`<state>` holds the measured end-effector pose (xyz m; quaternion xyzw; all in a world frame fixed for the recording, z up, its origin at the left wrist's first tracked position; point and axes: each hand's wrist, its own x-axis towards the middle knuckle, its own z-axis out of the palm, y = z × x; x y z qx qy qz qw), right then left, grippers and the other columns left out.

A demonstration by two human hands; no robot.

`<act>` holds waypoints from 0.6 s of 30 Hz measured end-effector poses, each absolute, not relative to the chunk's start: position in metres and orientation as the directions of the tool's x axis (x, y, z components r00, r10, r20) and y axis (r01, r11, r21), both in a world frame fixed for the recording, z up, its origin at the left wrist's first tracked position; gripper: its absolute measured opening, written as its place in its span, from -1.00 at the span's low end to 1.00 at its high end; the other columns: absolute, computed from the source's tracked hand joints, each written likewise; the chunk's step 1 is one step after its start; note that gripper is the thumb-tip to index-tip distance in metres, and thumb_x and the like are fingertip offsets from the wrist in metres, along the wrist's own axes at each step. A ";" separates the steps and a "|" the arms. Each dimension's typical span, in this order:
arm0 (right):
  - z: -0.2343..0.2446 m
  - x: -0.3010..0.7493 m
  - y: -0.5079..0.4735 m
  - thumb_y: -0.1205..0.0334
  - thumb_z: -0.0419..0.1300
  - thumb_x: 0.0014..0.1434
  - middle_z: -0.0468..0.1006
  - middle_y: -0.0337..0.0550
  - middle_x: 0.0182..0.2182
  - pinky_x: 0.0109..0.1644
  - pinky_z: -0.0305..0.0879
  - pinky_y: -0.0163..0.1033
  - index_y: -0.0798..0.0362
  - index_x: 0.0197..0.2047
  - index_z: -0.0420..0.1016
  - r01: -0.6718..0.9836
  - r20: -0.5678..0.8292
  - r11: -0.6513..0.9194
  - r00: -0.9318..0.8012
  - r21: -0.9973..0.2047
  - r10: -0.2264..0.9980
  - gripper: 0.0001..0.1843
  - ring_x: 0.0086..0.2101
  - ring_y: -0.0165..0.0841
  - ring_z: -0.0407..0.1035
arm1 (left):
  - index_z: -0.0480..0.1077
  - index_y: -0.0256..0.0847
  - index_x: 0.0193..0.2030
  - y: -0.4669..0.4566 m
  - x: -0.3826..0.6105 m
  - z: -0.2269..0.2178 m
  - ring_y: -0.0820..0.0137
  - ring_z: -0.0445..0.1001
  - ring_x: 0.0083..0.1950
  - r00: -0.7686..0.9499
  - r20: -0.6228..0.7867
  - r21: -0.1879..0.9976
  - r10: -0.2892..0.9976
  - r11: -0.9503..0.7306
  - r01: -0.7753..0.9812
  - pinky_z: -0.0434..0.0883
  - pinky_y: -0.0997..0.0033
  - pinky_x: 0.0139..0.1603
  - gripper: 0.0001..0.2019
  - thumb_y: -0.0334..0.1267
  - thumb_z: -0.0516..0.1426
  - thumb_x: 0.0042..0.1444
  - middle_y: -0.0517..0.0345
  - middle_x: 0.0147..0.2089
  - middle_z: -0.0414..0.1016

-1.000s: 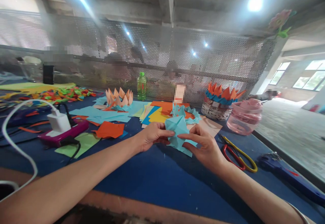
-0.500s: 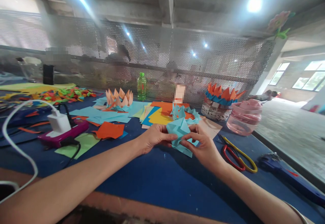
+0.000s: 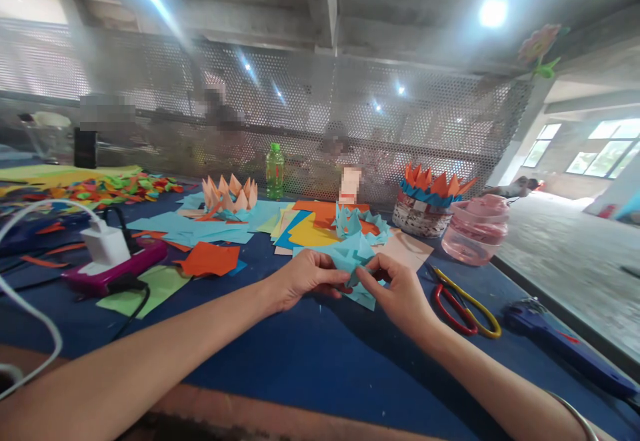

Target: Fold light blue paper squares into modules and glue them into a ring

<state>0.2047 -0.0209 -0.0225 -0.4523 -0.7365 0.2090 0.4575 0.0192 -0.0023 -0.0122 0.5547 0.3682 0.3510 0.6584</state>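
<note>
A light-blue sheet of folded paper (image 3: pixel 354 251) is held above the blue table between my two hands. My left hand (image 3: pixel 311 277) pinches its left side, thumb on top. At its right edge, my right hand (image 3: pixel 395 287) grips the paper between thumb and fingers. Light-blue paper also shows beneath my fingers; I cannot tell whether it is a separate sheet. Just behind stands a ring of light-blue folded points (image 3: pixel 377 224). Right of my right hand lie scissors (image 3: pixel 465 304) with one red and one yellow handle.
A blue glue gun (image 3: pixel 565 347) and pink jar (image 3: pixel 477 231) are on the right. Behind are an orange-and-blue paper crown (image 3: pixel 435 187), peach paper crown (image 3: pixel 230 197) and green bottle (image 3: pixel 275 171). A purple power strip (image 3: pixel 115 267) with cables is left, near an orange sheet (image 3: pixel 210 259).
The light-blue paper has tilted lower and its upper part is folded differently between my fingers. My right fingers have drawn closer to its middle. The whole view has shifted slightly.
</note>
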 end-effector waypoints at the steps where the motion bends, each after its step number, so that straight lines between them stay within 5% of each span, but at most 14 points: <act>1: -0.023 0.204 -0.021 0.09 0.16 0.13 0.41 -0.26 -0.58 -0.43 0.19 -0.34 0.07 -0.50 0.34 0.461 0.489 0.510 -0.173 -0.727 0.855 -0.73 -0.51 -0.42 0.27 | 0.53 -0.33 -0.37 -0.002 0.019 -0.013 0.35 0.54 -0.31 0.481 -0.095 0.989 0.872 0.138 -0.056 0.44 0.47 -0.33 -0.70 -0.19 0.37 -0.24 0.05 -0.41 0.56; 18: -0.024 0.200 -0.023 0.08 0.19 0.12 0.47 -0.20 -0.51 -0.36 0.32 -0.28 0.06 -0.47 0.32 0.351 0.462 0.494 -0.178 -0.795 0.869 -0.74 -0.45 -0.35 0.41 | 0.54 -0.31 -0.40 -0.006 0.022 -0.011 0.40 0.53 -0.35 0.452 -0.128 0.980 0.883 0.182 -0.079 0.43 0.52 -0.38 -0.70 -0.14 0.37 -0.25 0.11 -0.43 0.56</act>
